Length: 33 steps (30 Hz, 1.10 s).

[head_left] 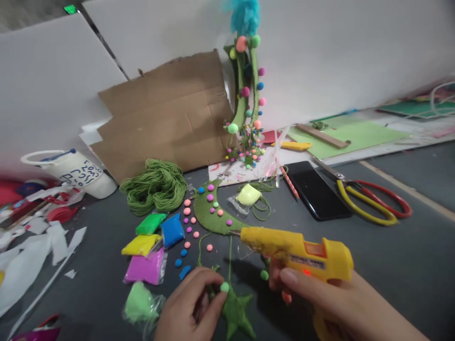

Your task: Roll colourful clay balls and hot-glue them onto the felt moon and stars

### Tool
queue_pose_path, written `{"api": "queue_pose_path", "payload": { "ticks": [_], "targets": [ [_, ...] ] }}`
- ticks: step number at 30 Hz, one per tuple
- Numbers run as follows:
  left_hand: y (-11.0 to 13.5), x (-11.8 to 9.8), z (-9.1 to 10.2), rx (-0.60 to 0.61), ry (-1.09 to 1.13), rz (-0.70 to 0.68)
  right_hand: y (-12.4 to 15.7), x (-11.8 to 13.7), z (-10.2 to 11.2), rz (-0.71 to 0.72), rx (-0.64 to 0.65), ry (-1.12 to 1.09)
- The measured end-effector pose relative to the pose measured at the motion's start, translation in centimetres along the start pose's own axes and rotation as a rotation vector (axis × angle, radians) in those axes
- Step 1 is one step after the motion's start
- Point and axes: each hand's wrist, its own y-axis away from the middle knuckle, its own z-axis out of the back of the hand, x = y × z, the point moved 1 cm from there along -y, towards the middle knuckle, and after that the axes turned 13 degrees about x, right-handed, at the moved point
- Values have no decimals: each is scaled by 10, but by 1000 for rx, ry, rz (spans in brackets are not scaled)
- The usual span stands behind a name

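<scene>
My right hand (320,296) grips a yellow glue gun (298,253) whose nozzle points left at a green felt crescent (213,215) dotted with pink, purple and blue balls. My left hand (192,303) pinches a small light-green ball (224,286) just above a green felt star (236,312), which hangs on a thin green string from the crescent. Loose coloured balls (188,237) lie left of the crescent. Another green ball (264,274) lies beside my right fingers.
Bags of coloured clay (152,246) sit at the left, a skein of green yarn (154,189) behind them. A phone (316,189) and red-yellow scissors (369,199) lie to the right. A tall decorated green piece (245,94) stands against the wall by cardboard (167,113).
</scene>
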Motion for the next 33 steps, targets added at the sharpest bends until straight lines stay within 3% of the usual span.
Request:
{"api": "queue_pose_path", "payload": {
  "ticks": [9,14,22,33],
  "targets": [
    [-3,6,6,110,-256,-127,-2,9,0,64,29,-28],
    [-4,6,7,91,-337,-202,-3,10,-1,99,23,-51],
    [-4,1,5,106,-379,-253,-4,8,0,81,64,-82],
    [-5,-2,2,130,-373,-303,-3,11,-4,46,-39,-74]
  ]
}}
